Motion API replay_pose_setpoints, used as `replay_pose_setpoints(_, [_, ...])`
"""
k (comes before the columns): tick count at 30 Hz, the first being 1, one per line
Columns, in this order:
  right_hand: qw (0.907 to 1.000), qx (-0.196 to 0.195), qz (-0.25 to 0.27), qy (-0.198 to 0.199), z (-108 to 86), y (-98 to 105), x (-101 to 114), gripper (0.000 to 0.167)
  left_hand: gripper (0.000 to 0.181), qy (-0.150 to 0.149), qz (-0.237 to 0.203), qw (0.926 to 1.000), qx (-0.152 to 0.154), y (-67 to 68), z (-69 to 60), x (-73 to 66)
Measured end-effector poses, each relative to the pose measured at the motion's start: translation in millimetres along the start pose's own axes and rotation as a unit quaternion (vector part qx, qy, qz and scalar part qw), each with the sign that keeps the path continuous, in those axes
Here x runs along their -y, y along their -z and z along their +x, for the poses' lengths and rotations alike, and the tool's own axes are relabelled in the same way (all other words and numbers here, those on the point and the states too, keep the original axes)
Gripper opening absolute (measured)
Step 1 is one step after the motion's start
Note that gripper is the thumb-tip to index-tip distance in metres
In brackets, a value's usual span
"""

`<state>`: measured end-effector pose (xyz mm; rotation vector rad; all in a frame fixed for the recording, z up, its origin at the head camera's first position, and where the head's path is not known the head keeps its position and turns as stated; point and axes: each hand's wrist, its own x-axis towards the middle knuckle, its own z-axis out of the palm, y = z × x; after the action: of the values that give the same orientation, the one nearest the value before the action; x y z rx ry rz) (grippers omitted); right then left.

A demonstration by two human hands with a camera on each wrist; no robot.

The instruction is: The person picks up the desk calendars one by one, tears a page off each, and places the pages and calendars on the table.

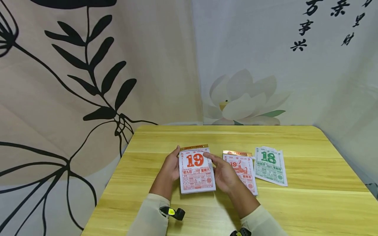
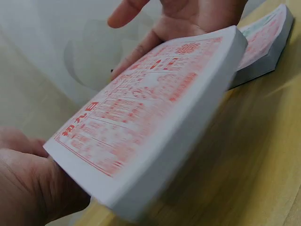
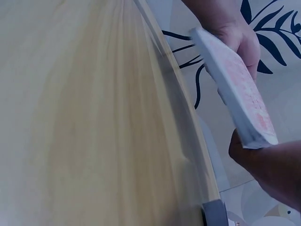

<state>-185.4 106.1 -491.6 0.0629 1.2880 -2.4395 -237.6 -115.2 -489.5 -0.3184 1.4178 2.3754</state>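
Observation:
A thick tear-off calendar (image 1: pixel 197 178) with a red 19 on its top sheet is held face up over the table. My left hand (image 1: pixel 171 166) grips its left edge. At its right edge is my right hand (image 1: pixel 225 175), with one digit reaching over the upper right part of the top sheet. The left wrist view shows the pad's thick white edge (image 2: pixel 188 136) tilted above the wood. In the right wrist view the calendar (image 3: pixel 242 89) is between both hands, and part of the right hand (image 3: pixel 256 157) lies beneath its near end.
On the wooden table (image 1: pixel 319 164), right of my hands, lies a second tear-off calendar (image 1: pixel 246 178) with a gold top strip, partly covered by my right hand. Beside it is a loose sheet (image 1: pixel 269 167) with a green 18. A printed curtain (image 1: pixel 165 65) hangs behind the table.

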Motion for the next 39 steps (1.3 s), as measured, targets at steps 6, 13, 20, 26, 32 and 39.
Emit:
replay_pose_setpoints(6, [0.9978, -0.008, -0.065, 0.005, 0.3, 0.0, -1.7, 0.05, 0.06, -0.004, -0.003, 0.9995, -0.03, -3.5, 2.9, -0.2])
replay_pose_setpoints(13, [0.9905, 0.003, -0.134, 0.031, -7.4, -0.4, -5.0, 0.051, 0.044, -0.017, -0.031, 0.998, -0.052, -3.8, 4.3, -5.1])
replay_pose_setpoints(20, [0.9818, 0.03, -0.187, -0.012, -17.5, -6.2, -6.7, 0.056, 0.067, -0.025, -0.05, 0.9975, -0.044, -0.2, 3.7, -10.7])
replay_pose_setpoints(26, [0.976, 0.008, -0.214, 0.04, -18.0, -5.9, -14.0, 0.057, 0.058, -0.034, -0.07, 0.996, -0.042, 0.1, 5.0, -14.4])
replay_pose_setpoints(32, [0.9796, 0.007, -0.193, 0.058, -17.3, -7.9, -16.0, 0.056, 0.058, -0.035, -0.093, 0.9941, -0.042, -1.9, 4.1, -14.5])
replay_pose_setpoints(39, [0.9767, -0.063, -0.19, 0.077, -17.9, -15.8, -18.9, 0.049, 0.061, -0.029, -0.123, 0.9906, -0.051, -3.5, 4.5, -11.5])
